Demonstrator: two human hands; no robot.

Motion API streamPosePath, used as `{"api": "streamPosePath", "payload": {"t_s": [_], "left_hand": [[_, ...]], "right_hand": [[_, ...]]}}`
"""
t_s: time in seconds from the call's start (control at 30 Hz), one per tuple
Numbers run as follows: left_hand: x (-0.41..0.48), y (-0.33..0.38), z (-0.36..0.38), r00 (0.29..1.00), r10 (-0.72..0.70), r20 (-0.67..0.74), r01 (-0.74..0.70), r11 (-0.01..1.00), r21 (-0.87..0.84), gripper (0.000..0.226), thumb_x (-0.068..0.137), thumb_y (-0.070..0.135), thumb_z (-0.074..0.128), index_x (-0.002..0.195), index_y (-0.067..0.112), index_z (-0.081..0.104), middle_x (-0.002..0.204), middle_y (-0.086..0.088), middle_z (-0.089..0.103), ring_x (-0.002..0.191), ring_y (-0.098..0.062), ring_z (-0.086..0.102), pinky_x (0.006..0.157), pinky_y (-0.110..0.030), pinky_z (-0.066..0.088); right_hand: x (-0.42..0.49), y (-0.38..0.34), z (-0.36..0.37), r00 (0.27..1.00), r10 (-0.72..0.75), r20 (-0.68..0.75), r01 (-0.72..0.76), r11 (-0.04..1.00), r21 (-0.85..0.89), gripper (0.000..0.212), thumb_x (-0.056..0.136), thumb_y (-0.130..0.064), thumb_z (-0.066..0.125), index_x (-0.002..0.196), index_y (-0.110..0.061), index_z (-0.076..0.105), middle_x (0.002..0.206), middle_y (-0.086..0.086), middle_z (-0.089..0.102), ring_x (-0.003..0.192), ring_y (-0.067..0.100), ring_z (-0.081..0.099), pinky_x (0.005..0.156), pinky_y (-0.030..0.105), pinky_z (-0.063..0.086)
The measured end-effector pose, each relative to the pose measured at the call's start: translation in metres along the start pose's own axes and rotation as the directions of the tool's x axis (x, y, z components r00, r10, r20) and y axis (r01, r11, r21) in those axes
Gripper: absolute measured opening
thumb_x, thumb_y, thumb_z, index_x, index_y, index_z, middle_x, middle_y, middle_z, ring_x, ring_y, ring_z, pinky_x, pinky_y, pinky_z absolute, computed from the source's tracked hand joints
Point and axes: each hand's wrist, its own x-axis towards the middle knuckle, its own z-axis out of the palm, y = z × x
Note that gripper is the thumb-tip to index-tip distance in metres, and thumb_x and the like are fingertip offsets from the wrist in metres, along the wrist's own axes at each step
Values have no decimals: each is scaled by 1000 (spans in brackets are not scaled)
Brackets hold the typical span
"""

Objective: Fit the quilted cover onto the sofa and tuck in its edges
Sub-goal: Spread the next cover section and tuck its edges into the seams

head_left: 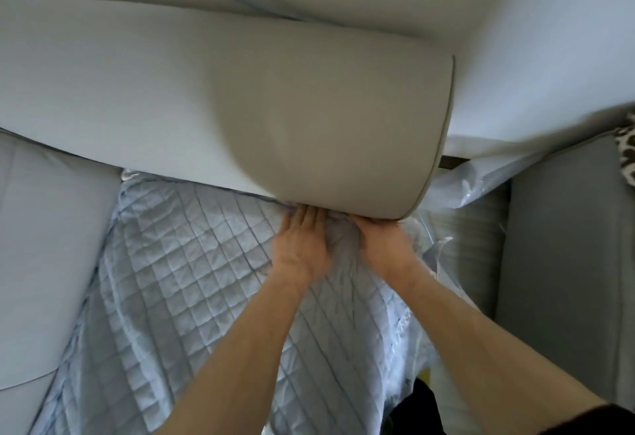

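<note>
A pale blue quilted cover (192, 263) lies spread over the sofa seat, creased and bunched at its far edge. Above it sits the sofa's long beige back cushion (240, 118). My left hand (300, 242) lies flat on the cover, fingers together and pointing into the gap under the cushion's lower edge. My right hand (385, 245) is beside it, its fingertips hidden in bunched cover fabric under the cushion's corner. Both forearms reach in from the bottom of the view.
A light seat cushion (44, 245) lies at the left of the cover. A grey armrest (563, 263) stands at the right, with clear plastic wrapping (467, 187) beside it and a patterned pillow (627, 149) at the far right edge.
</note>
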Motion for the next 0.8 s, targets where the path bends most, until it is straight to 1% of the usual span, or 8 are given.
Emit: {"api": "streamPosePath", "payload": {"t_s": [0.1, 0.2, 0.27, 0.43, 0.5, 0.57, 0.63, 0.8], "left_hand": [[-36, 4, 16, 997, -4, -72, 0, 999, -49, 83, 89, 29, 46, 157, 15, -1, 165, 1, -1, 151, -16, -2, 122, -41, 6], [-44, 2, 20, 998, 33, -55, -33, 999, 5, 85, 88, 31, 46, 156, 17, -4, 164, 1, -5, 150, -13, -6, 122, -40, 2], [-34, 4, 16, 997, 41, -59, -41, 999, 1, 86, 86, 31, 46, 157, 17, 0, 165, 3, -2, 150, -12, -7, 121, -41, 1], [-11, 9, 17, 1000, 15, 5, -14, 998, -53, 93, 79, 36, 55, 157, 16, 8, 164, 1, 10, 151, -16, 2, 122, -41, 3], [2, 12, 13, 999, 39, -32, -38, 999, 13, 84, 80, 40, 57, 154, 16, 23, 159, -2, 28, 148, -20, 17, 120, -40, 8], [15, 14, 11, 998, 48, -33, -47, 998, 39, 73, 81, 39, 55, 148, 17, 38, 152, -3, 40, 144, -22, 27, 119, -37, 12], [20, 9, 17, 996, 46, -78, -45, 999, 14, 69, 79, 38, 54, 144, 17, 46, 149, -3, 45, 142, -21, 31, 120, -34, 10], [24, 8, 15, 997, 57, -47, -56, 998, 31, 67, 82, 41, 52, 145, 18, 44, 149, -3, 45, 143, -22, 29, 120, -36, 11]], "right_hand": [[-33, -16, 4, 993, -38, -114, 35, 999, -28, 68, 86, -8, 50, 152, -16, 33, 147, 7, 47, 129, 30, 49, 111, 40, 36], [-74, -28, 16, 966, -130, -222, 106, 987, -118, 66, 85, -21, 40, 149, -7, 38, 155, 7, 37, 144, 22, 33, 117, 46, 29], [-76, -25, 19, 960, -179, -216, 147, 977, -155, 65, 84, -23, 35, 147, -5, 40, 156, 8, 35, 145, 20, 30, 117, 46, 28], [-38, -15, 13, 995, -63, -76, 57, 995, -79, 74, 83, -32, 22, 152, -7, 28, 158, 9, 29, 148, 24, 23, 120, 43, 14], [-25, -14, 10, 996, -50, -69, 44, 996, -79, 66, 87, -31, 27, 147, -9, 40, 149, 10, 45, 138, 27, 39, 114, 42, 27], [-12, -9, 4, 998, -41, -40, 38, 996, -82, 43, 91, -28, 41, 126, -14, 62, 122, 9, 65, 112, 31, 60, 92, 39, 48], [-2, -3, 5, 998, -32, -49, 28, 996, -84, 32, 91, -26, 49, 113, -15, 69, 106, 8, 70, 96, 33, 65, 77, 40, 53], [-5, -1, 11, 989, -45, -141, 44, 999, -11, 40, 88, -24, 47, 120, -11, 66, 114, 12, 69, 103, 33, 63, 91, 41, 47]]}}
